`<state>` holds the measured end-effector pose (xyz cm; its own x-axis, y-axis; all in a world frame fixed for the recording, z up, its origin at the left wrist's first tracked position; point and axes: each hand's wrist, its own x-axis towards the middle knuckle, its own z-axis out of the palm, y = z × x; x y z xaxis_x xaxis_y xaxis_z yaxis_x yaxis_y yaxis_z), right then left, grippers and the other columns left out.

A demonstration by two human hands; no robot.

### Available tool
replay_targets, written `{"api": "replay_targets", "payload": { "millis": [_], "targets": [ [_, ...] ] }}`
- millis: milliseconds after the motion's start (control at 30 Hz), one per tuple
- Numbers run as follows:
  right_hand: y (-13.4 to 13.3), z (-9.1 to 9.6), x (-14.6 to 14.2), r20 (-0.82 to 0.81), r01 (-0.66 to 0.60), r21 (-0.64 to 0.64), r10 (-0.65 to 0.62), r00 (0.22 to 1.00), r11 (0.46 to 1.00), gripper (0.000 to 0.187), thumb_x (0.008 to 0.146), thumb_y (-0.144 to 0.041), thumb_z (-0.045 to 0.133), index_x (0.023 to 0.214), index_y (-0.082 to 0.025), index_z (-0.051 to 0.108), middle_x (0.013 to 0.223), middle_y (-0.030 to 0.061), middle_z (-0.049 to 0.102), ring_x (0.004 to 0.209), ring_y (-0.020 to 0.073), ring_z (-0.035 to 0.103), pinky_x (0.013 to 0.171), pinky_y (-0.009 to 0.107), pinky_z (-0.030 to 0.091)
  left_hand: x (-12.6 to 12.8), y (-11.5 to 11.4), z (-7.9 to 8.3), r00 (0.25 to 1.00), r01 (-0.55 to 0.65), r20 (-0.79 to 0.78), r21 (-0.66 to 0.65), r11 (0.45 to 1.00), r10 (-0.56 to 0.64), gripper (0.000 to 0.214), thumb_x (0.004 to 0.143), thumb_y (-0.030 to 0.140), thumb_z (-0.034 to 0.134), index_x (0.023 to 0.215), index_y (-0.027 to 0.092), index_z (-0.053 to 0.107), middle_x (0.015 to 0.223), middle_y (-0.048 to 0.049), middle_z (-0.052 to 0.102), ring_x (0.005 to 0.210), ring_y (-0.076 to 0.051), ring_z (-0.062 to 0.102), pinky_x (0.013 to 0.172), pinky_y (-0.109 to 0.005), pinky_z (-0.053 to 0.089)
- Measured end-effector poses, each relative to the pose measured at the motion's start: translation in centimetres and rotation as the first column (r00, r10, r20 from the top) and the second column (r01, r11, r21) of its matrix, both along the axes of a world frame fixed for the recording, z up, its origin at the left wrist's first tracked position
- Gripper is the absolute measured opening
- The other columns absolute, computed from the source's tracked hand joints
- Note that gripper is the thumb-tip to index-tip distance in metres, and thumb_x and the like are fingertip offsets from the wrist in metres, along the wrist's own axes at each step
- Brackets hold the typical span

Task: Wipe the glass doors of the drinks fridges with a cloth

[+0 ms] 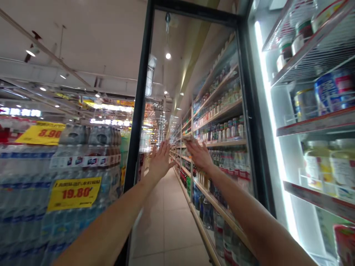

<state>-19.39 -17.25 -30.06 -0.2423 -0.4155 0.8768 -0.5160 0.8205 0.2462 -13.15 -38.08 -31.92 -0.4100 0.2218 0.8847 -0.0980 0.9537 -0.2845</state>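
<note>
Both my hands reach forward to a dark-framed glass door [194, 7] that stands open. My left hand [160, 162] is held out flat against or close to the glass, fingers stretched and thumb apart. To its right, my right hand [199, 155] is also laid flat toward the pane, with its fingers extended. A small pale patch [188, 138] shows just above the right fingertips; whether it is a cloth or a reflection I cannot tell. Contact between palms and glass is hard to make out.
On the right is a lit cooler with wire shelves [313, 127] holding jars [318, 162] and cans [327, 92]. Stacked bottled water [24, 199] with yellow price signs [74, 193] stands at left. In the glass appear shelves of bottles [219, 129] along a tiled aisle [166, 221].
</note>
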Motion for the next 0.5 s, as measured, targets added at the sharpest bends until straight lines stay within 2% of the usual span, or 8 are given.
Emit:
{"api": "replay_targets", "payload": {
  "millis": [33, 100, 167, 200, 300, 367, 433, 500],
  "targets": [
    [1.4, 0.0, -0.2, 0.001, 0.036, -0.143, -0.037, 0.999, 0.989, 0.054, 0.084, -0.017, 0.037, 0.137, -0.024, 0.038, 0.144, 0.0035, 0.037, 0.138, 0.0222, 0.021, 0.112, 0.048, 0.012, 0.0, -0.1, -0.2, 1.000, 0.009, -0.002, -0.003, 1.000, -0.009, 0.071, 0.086, 0.051, 0.042, 0.141, 0.008, 0.026, 0.150, -0.0123, 0.018, 0.140, -0.025, 0.014, 0.113, -0.049, 0.013],
    [4.6, 0.3, -0.5, 0.033, 0.131, -0.464, -0.131, 0.991, 0.876, 0.054, 0.086, -0.018, 0.028, 0.140, -0.014, 0.032, 0.145, 0.0149, 0.032, 0.136, 0.0287, 0.023, 0.106, 0.056, 0.017, 0.0, -0.3, -0.5, 1.000, 0.022, -0.012, -0.005, 1.000, -0.022, 0.069, 0.087, 0.049, 0.041, 0.141, 0.009, 0.027, 0.150, -0.0120, 0.017, 0.140, -0.025, 0.014, 0.113, -0.049, 0.013],
    [6.5, 1.0, -0.7, 0.058, 0.176, -0.610, -0.179, 0.982, 0.772, 0.056, 0.088, -0.018, 0.018, 0.141, -0.001, 0.023, 0.144, 0.0280, 0.024, 0.134, 0.0366, 0.021, 0.098, 0.065, 0.020, 0.0, -0.3, -0.8, 0.999, 0.025, -0.024, -0.006, 1.000, -0.025, 0.067, 0.087, 0.048, 0.041, 0.140, 0.008, 0.028, 0.150, -0.0125, 0.017, 0.140, -0.025, 0.014, 0.113, -0.049, 0.014],
    [6.5, 1.3, -0.6, 0.059, 0.178, -0.614, -0.180, 0.982, 0.769, 0.056, 0.088, -0.018, 0.014, 0.140, 0.003, 0.022, 0.143, 0.0312, 0.023, 0.134, 0.0390, 0.020, 0.095, 0.067, 0.021, -0.1, -0.3, -0.8, 0.999, 0.026, -0.028, -0.009, 1.000, -0.026, 0.067, 0.087, 0.048, 0.041, 0.140, 0.008, 0.028, 0.150, -0.0130, 0.017, 0.140, -0.026, 0.015, 0.113, -0.050, 0.014],
    [2.3, 1.5, -0.2, 0.027, 0.121, -0.474, -0.123, 0.992, 0.872, 0.053, 0.088, -0.018, 0.025, 0.139, -0.010, 0.033, 0.145, 0.0175, 0.031, 0.135, 0.0331, 0.021, 0.103, 0.059, 0.021, -0.3, -0.5, -0.9, 0.999, 0.032, -0.032, -0.025, 0.999, -0.033, 0.069, 0.087, 0.049, 0.042, 0.140, 0.007, 0.029, 0.149, -0.0141, 0.019, 0.139, -0.026, 0.017, 0.112, -0.050, 0.014],
    [-1.6, 1.1, 0.2, -0.028, 0.030, -0.208, -0.036, 0.999, 0.978, 0.053, 0.085, -0.018, 0.037, 0.137, -0.024, 0.038, 0.145, 0.0036, 0.036, 0.138, 0.0245, 0.020, 0.110, 0.049, 0.018, -0.4, -1.1, -1.0, 0.999, 0.031, -0.042, -0.024, 0.999, -0.032, 0.071, 0.086, 0.051, 0.043, 0.140, 0.007, 0.029, 0.149, -0.0145, 0.021, 0.139, -0.027, 0.018, 0.112, -0.050, 0.015],
    [-3.9, 0.6, 0.4, -0.067, -0.030, 0.053, 0.034, 0.997, 0.998, 0.055, 0.083, -0.017, 0.040, 0.137, -0.029, 0.038, 0.144, -0.0011, 0.037, 0.139, 0.0204, 0.017, 0.113, 0.046, 0.014, -0.4, -1.8, -1.1, 0.998, 0.027, -0.064, -0.018, 0.999, -0.028, 0.075, 0.084, 0.054, 0.044, 0.140, 0.006, 0.028, 0.148, -0.0153, 0.022, 0.139, -0.027, 0.018, 0.112, -0.050, 0.014],
    [-3.7, 0.7, 0.3, -0.064, -0.014, 0.050, 0.017, 0.998, 0.999, 0.055, 0.084, -0.016, 0.036, 0.138, -0.026, 0.036, 0.146, 0.0009, 0.035, 0.139, 0.0212, 0.018, 0.112, 0.050, 0.012, -0.3, -2.5, -1.3, 0.996, 0.027, -0.085, -0.002, 1.000, -0.027, 0.079, 0.083, 0.056, 0.045, 0.140, 0.006, 0.027, 0.149, -0.0164, 0.022, 0.139, -0.028, 0.017, 0.112, -0.050, 0.014]
  ]
}}
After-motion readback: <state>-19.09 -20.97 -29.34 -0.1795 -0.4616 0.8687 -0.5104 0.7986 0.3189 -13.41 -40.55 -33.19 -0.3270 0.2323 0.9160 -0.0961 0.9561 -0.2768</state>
